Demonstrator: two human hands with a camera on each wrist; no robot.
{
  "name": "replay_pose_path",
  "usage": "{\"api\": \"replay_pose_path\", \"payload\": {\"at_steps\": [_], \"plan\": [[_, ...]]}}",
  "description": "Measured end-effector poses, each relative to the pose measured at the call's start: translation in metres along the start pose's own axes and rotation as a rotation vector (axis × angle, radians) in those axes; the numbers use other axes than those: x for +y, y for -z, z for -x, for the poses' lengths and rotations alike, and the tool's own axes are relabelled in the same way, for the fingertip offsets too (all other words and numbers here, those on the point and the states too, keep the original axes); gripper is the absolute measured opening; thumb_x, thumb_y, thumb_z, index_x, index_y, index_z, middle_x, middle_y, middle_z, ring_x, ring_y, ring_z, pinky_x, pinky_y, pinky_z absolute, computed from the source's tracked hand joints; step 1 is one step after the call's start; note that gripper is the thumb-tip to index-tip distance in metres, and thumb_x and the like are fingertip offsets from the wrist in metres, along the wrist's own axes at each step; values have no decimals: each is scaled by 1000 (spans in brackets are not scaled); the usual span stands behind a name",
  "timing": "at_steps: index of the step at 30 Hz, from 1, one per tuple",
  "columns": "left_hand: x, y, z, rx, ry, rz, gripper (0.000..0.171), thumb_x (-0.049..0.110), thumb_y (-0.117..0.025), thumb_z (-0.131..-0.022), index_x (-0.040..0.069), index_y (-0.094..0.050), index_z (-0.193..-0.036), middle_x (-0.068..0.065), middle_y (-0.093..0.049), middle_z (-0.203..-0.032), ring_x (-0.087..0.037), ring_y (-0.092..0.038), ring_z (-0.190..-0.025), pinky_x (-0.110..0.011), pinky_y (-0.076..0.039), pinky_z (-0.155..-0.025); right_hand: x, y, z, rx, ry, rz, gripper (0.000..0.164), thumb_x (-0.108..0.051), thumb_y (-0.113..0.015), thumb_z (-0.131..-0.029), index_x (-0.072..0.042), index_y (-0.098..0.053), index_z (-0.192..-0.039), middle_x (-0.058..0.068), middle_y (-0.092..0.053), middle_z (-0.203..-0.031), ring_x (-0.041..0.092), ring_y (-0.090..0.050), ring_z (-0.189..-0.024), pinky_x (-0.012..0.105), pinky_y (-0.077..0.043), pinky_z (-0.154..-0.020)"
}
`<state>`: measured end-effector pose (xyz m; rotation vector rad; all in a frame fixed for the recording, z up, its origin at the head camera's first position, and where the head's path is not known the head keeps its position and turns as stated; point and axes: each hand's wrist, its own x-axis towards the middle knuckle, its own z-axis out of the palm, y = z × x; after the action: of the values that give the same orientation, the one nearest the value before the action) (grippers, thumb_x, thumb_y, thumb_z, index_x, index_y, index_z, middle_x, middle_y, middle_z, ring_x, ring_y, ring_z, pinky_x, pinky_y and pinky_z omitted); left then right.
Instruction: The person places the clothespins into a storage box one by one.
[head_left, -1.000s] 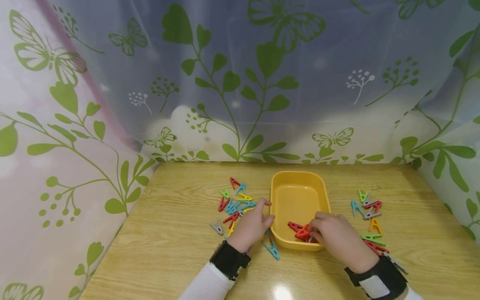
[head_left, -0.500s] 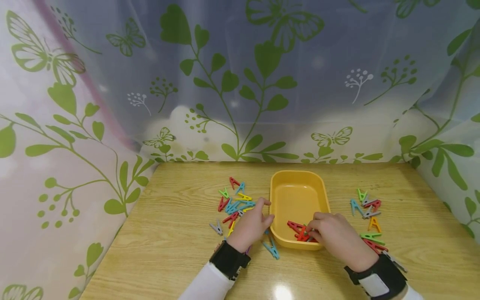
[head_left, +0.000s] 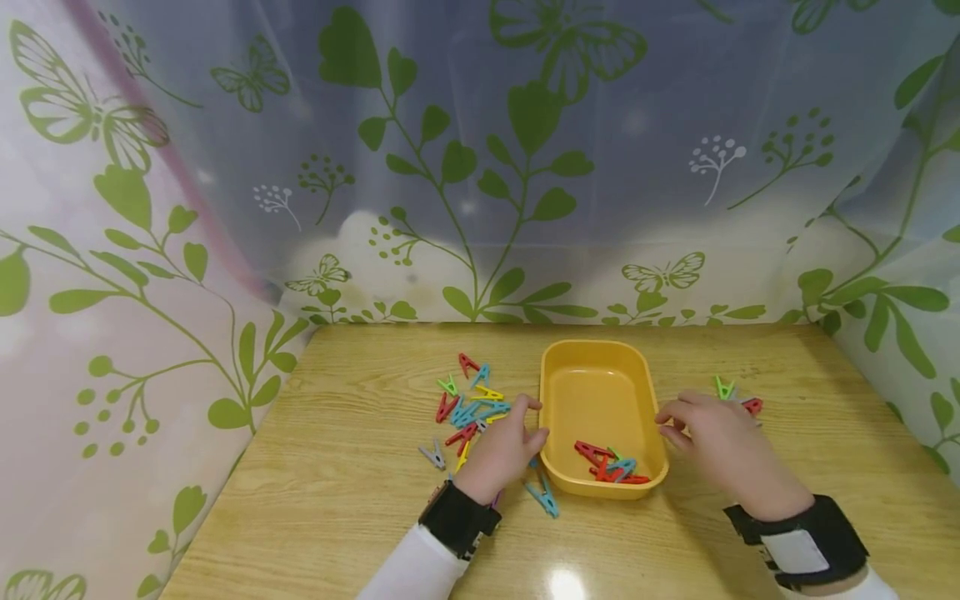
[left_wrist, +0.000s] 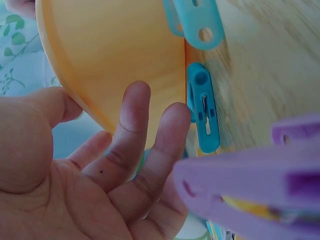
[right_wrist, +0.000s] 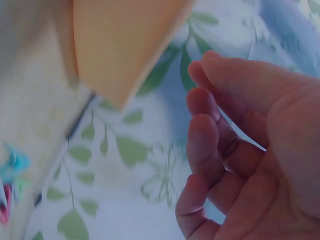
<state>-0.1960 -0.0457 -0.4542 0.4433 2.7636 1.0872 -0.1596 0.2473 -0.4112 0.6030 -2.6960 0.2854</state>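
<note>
A yellow plastic tub [head_left: 592, 346] stands between my two hands. Inside its near end lies a small heap of clothespins, with a red clothespin [head_left: 592, 452] and a blue clothespin [head_left: 621, 469] on show. My left hand [head_left: 501, 454] is at the tub's left side, thumb at the rim and fingers loosely extended along the wall, holding nothing. Beside those fingers in the left wrist view are a blue clothespin [left_wrist: 204, 107] and a purple clothespin [left_wrist: 240, 175]. Just outside the right rim is my right hand [head_left: 731, 450], fingers loosely bent and holding nothing.
Several mixed-colour clothespins, including a grey clothespin [head_left: 432, 454], lie scattered left of the tub. Another group, with a green clothespin [head_left: 724, 387], lies at the right, partly hidden by my right hand. A leaf-patterned curtain [head_left: 480, 167] encloses the wooden table [head_left: 337, 500].
My right hand has let go in the tub and moved right, out over the rim. A blue clothespin now shows on the heap. The left hand has stayed put.
</note>
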Motion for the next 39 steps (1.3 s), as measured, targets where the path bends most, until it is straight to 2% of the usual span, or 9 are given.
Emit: {"api": "replay_pose_path", "payload": {"at_steps": [3,6,12,18,23,27,33,37,39], "plan": [[1,1,0,-2,2,8,38,28,-62,-105,18,-49,-139,5,-60,-71,-10,-50,-52,-25,-36,-49,18,11,3,15,-50,17,12,-13,-84,-84,-8,-77,-91,-1,-63,-77,16,-61,-65,34,-48,-56],[1,1,0,-1,1,9,38,28,-62,-105,17,-49,-139,5,-60,-71,-10,-49,-52,-25,-35,-49,37,16,6,-15,-132,14,11,-12,-81,-87,-4,-75,-92,2,-64,-76,24,-65,-68,34,-47,-54],[0,0,1,0,-10,8,39,28,-62,-105,17,-49,-139,5,-59,-71,-9,-48,-52,-25,-35,-49,73,12,13,-168,-303,-1,14,-12,-75,-93,2,-73,-93,9,-67,-81,19,-59,-67,39,-50,-58],[-1,0,1,-2,-6,10,39,28,-62,-105,16,-49,-140,4,-62,-73,-9,-49,-53,-25,-36,-50,97,5,19,-338,-403,-31,16,-12,-70,-94,3,-72,-93,12,-69,-81,21,-59,-68,41,-49,-59],[0,-1,0,-4,0,4,39,29,-62,-105,17,-49,-139,4,-63,-75,-9,-51,-54,-25,-37,-50,109,2,23,-446,-469,-38,18,-14,-69,-95,4,-73,-94,13,-69,-82,24,-59,-72,43,-50,-63],[0,0,-1,-6,-3,0,39,28,-61,-105,17,-48,-140,3,-65,-77,-9,-52,-55,-25,-37,-50,113,0,28,-509,-508,-58,20,-13,-67,-96,-2,-69,-80,8,-57,-74,23,-49,-68,36,-37,-59],[0,0,-1,-13,-4,12,39,28,-61,-105,16,-48,-140,3,-66,-77,-9,-52,-55,-25,-37,-50,114,-1,30,-559,-521,-64,24,-16,-66,-97,-6,-68,-76,8,-57,-74,22,-50,-69,36,-40,-60],[0,0,-1,-13,-6,14,39,28,-61,-105,16,-48,-140,4,-64,-76,-9,-51,-54,-25,-37,-50,114,-3,32,-567,-524,-85,35,-19,-65,-97,-15,-59,-63,-2,-42,-63,16,-41,-61,31,-26,-57],[0,1,-1,-11,-6,12,40,28,-61,-105,16,-48,-140,4,-64,-75,-9,-51,-54,-25,-36,-50,115,-4,32,-575,-526,-96,36,-20,-67,-96,-16,-59,-61,-4,-39,-61,15,-39,-58,30,-25,-56]]}}
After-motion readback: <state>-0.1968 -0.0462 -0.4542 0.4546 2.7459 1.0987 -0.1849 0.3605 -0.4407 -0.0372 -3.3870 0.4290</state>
